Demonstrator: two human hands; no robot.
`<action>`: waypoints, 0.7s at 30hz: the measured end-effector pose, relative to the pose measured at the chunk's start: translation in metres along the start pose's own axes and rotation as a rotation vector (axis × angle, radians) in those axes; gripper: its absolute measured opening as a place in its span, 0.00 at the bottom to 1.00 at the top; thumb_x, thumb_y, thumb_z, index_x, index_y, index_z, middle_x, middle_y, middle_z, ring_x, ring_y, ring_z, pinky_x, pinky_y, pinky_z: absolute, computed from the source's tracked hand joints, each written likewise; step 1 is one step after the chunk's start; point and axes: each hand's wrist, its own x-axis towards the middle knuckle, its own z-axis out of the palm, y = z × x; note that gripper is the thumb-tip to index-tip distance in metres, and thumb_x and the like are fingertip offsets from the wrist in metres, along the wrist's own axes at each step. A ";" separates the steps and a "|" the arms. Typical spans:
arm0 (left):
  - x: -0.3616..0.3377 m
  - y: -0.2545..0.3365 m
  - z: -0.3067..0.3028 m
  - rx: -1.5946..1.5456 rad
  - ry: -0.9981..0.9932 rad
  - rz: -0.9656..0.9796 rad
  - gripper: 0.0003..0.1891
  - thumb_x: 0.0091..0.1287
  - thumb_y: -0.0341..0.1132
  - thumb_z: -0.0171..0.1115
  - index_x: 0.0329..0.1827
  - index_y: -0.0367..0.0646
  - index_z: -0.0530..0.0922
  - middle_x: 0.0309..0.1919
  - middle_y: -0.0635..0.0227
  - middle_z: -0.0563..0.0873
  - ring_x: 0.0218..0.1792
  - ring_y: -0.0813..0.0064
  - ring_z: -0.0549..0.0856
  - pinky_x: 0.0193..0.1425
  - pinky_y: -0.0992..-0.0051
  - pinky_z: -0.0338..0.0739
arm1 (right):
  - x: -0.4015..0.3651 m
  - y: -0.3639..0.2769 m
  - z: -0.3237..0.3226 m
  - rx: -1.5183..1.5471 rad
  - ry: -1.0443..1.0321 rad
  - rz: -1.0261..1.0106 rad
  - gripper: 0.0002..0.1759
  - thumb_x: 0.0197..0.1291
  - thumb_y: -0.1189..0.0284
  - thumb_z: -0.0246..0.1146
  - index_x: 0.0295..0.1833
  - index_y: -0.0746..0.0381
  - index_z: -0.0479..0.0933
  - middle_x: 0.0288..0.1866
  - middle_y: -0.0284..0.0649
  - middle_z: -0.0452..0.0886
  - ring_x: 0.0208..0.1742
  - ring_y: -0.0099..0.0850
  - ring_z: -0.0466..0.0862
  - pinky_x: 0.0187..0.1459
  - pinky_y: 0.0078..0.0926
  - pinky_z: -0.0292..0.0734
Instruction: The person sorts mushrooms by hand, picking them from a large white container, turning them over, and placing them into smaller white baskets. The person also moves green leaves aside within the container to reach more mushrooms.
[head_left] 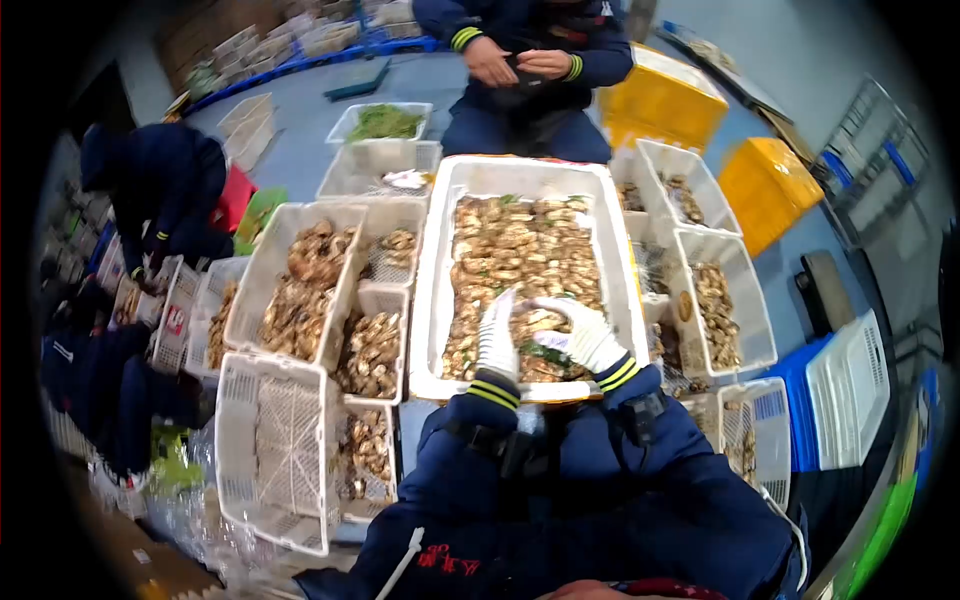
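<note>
A large white tray point(428, 300) in front of me is filled with brown and cream mushrooms point(525, 245), with a few green leaf bits among them. My left hand point(497, 338), in a white striped glove, points away from me over the near part of the mushrooms, its fingers stretched out. From the right, my right hand point(585, 338), gloved the same way, curves over the mushrooms with thumb and fingers apart. Mushrooms show in the gap between the hands; I make out none held. A small white label with writing lies by my right hand.
Baskets with mushrooms stand left point(230, 320) and right point(770, 330). A co-worker point(545, 70) sits across the tray, hands together; others crouch at left. Yellow boxes point(770, 190) stand at back right, blue and white crates point(845, 390) at right. Plastic wrap lies lower left.
</note>
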 end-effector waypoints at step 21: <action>-0.035 0.064 -0.048 0.219 -0.181 -0.017 0.24 0.73 0.42 0.61 0.65 0.34 0.75 0.55 0.61 0.83 0.58 0.72 0.80 0.67 0.71 0.70 | -0.010 -0.023 0.039 0.166 -0.140 0.084 0.22 0.71 0.60 0.62 0.60 0.66 0.78 0.46 0.36 0.84 0.43 0.21 0.80 0.45 0.21 0.77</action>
